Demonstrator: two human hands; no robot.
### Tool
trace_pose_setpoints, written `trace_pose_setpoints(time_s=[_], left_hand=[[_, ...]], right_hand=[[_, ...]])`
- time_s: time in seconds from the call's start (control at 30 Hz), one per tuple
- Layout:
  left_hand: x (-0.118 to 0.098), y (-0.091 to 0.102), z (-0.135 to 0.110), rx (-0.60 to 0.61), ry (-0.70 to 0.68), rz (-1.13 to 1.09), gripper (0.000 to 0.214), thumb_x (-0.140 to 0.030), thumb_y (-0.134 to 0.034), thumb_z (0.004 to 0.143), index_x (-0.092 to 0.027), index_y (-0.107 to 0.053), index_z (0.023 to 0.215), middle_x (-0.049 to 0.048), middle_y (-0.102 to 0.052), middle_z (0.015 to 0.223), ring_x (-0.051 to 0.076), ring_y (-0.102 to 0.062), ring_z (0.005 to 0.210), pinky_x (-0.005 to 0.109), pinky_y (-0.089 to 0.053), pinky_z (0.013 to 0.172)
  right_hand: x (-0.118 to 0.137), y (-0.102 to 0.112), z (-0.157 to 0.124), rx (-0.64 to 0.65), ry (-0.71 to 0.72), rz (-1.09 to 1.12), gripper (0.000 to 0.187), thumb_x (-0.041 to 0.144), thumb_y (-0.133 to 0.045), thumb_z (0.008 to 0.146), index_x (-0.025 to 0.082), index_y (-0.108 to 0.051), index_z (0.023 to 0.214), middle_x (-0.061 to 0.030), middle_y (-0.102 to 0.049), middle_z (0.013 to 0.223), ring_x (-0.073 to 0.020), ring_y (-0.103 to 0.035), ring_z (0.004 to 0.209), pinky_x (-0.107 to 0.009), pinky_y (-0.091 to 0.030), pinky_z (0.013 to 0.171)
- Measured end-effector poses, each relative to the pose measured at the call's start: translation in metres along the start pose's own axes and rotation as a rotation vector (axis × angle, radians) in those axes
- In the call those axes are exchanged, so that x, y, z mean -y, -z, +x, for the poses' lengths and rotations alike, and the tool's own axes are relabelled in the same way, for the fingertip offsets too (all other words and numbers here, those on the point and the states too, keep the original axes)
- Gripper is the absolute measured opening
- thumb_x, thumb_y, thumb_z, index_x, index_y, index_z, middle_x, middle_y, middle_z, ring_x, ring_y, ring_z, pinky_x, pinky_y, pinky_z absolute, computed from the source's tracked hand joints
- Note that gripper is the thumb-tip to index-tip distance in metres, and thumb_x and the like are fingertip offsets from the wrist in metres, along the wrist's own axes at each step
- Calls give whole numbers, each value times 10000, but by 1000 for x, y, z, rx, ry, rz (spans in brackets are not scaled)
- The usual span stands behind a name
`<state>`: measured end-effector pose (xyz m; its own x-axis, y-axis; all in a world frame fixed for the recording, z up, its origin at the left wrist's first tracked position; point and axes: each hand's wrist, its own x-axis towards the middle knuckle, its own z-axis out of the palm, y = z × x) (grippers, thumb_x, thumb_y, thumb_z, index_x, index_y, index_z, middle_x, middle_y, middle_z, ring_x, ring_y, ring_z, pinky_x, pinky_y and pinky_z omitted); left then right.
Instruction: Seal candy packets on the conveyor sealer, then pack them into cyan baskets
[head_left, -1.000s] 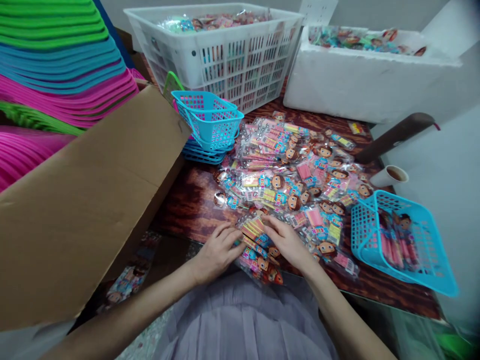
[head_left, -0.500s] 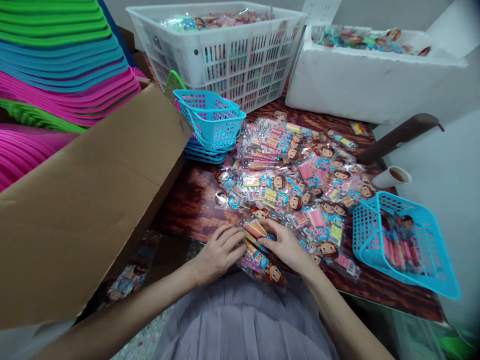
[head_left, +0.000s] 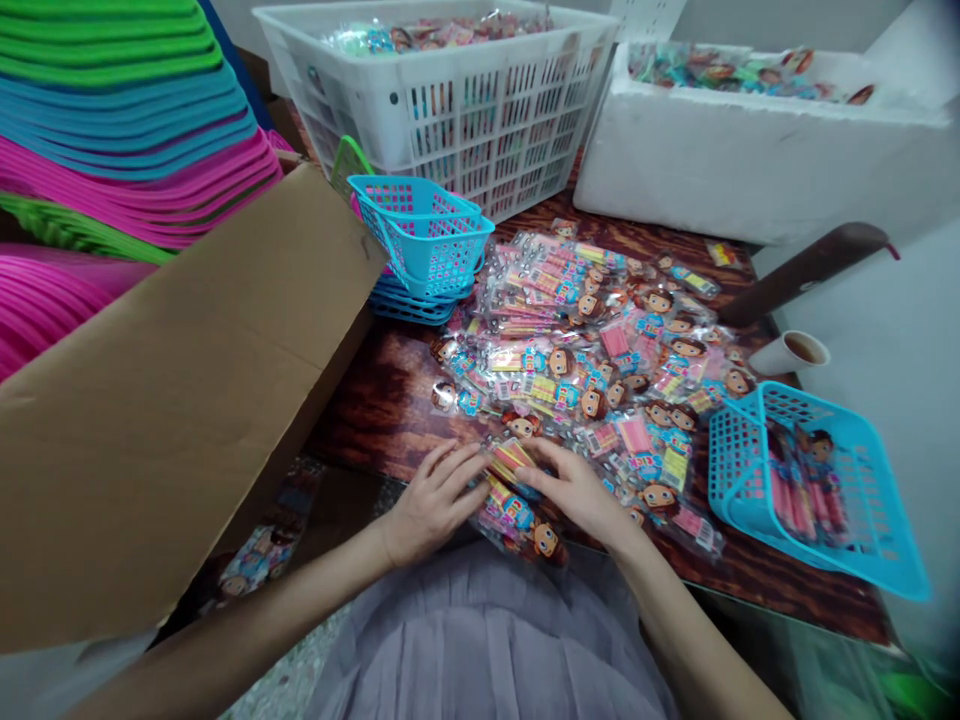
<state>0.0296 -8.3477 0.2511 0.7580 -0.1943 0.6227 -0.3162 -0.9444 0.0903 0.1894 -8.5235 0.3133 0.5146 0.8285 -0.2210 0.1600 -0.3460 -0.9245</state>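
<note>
At the table's front edge, a small stack of clear plastic packets (head_left: 516, 512), printed with a cartoon figure and holding pink and yellow sticks, sits between my two hands. My left hand (head_left: 435, 503) closes on the stack's left side, fingers over the edge. From the other side, my right hand (head_left: 574, 492) grips the upper packets between thumb and fingers, with some fingertips hidden. Just beyond my hands spreads a large heap of similar packets (head_left: 559, 360). On the right, a blue basket (head_left: 885, 510) holds several packets standing on end.
Stacked blue baskets (head_left: 442, 255) stand behind the heap. A white crate (head_left: 495, 140) and a white foam box (head_left: 720, 160), both filled with packets, line the back. A paper cup (head_left: 776, 355) and a brown handle-like object (head_left: 810, 275) are at right. A cardboard box (head_left: 210, 390) fills the left.
The view has shifted slightly. Both hands remain around the stack of packets, with only small finger movements over the upper packets.
</note>
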Motion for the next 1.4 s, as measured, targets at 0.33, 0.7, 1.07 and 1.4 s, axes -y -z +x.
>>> trace_pose_setpoints(time_s=[0.33,0.7,1.07,1.4], left_hand=[[0,1,1,39,-4,-4,287,-117,-465,954,-149,-601,1206,136,-553,1403,300,-315,1439,516,-308,1165],[0,-1,-1,-30,-8,-21,260,-126,-483,948,-164,-610,1171,149,-591,1342,256,-531,1234,507,-385,1099],[0,6,11,163,35,-27,499,-76,-402,932,-137,-409,1427,71,-647,1007,212,-567,944,531,-346,1103],[-5,6,11,141,61,-21,222,-106,-440,925,-169,-620,1038,106,-602,1258,258,-474,1267,526,-234,1192]], right_hand=[[-1,0,0,24,5,-10,355,440,-623,877,277,-639,1193,-34,-676,1213,-255,-614,1121,-432,-458,1006],[-1,0,4,-39,-12,-12,306,408,-598,888,267,-663,1152,-20,-696,1191,-247,-624,1113,-405,-463,989],[1,-2,-2,25,-34,-62,367,256,-643,810,235,-621,1176,-30,-684,1193,-233,-619,1108,-396,-460,994],[-5,5,3,-84,-54,-104,372,470,-442,942,217,-674,1087,-48,-700,1134,-244,-603,1120,-405,-425,1012]])
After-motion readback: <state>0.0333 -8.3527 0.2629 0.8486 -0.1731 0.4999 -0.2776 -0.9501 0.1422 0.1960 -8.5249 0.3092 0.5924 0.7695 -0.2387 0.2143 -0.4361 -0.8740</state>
